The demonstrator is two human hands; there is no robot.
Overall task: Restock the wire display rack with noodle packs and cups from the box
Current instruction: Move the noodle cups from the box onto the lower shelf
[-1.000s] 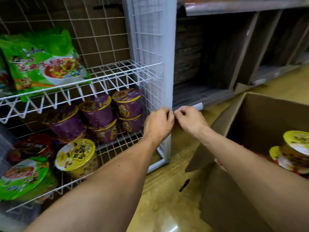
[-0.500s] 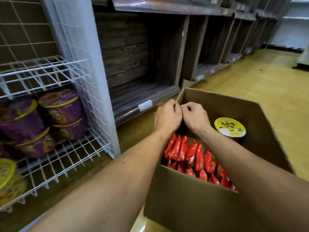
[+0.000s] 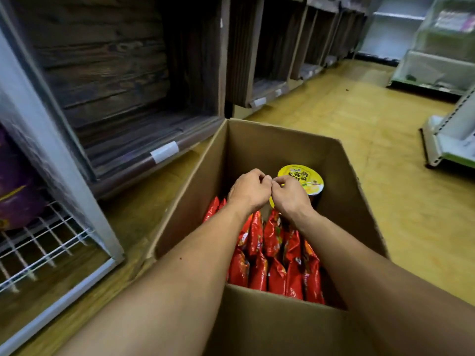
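An open cardboard box (image 3: 344,201) stands on the floor in front of me. Several red noodle packs (image 3: 277,260) stand on edge in its near half. A noodle cup with a yellow lid (image 3: 307,179) sits at its far side. My left hand (image 3: 249,191) and my right hand (image 3: 290,197) hover side by side over the box, fingers curled, knuckles touching, holding nothing I can see. My right hand partly covers the cup. The white wire display rack (image 3: 46,242) is at the left edge with a purple cup (image 3: 15,191) on its shelf.
Dark wooden shelf bays (image 3: 133,80) run along the wall behind the box. The yellow floor (image 3: 401,181) stretches to the right. White store shelving (image 3: 447,140) stands at the far right.
My view and both hands have swung right, from the rack's corner to above the box. The hands stay together with fingers curled.
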